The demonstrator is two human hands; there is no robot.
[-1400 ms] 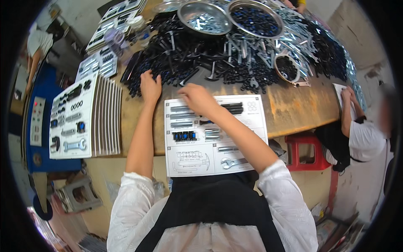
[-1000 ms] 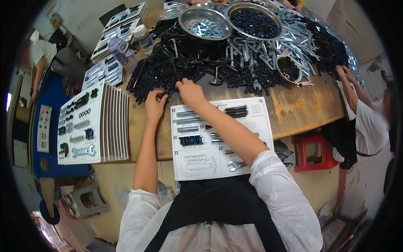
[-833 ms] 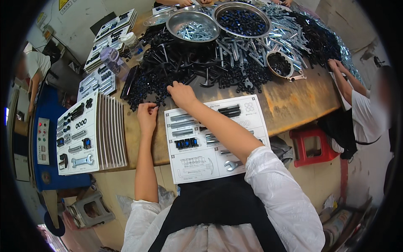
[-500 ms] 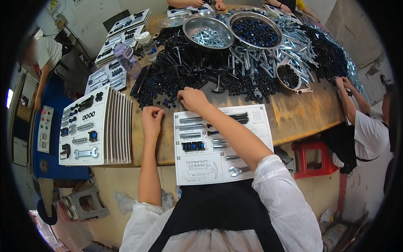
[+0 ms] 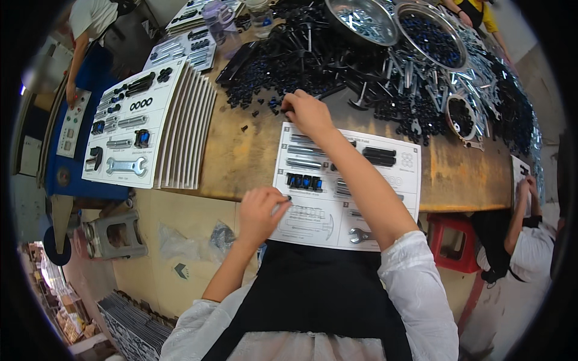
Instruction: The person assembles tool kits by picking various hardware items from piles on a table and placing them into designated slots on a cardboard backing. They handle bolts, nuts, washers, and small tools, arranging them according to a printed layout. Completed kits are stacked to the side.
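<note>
Head view: your left hand (image 5: 259,212) pinches a dark bit (image 5: 289,198), the card (image 5: 332,204) below its fingertips: likely placing, needing gentle release; right hand (image 5: 308,114) curled, hold unclear.

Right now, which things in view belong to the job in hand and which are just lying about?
In the job, as I judge it: small dark piece pinched by the left hand; parts card below the right forearm; pile of small dark parts at the right hand; probably the stack of filled cards.

Lying about, it seems: lavender bottle; grey stool; clear plastic on the floor.
</note>
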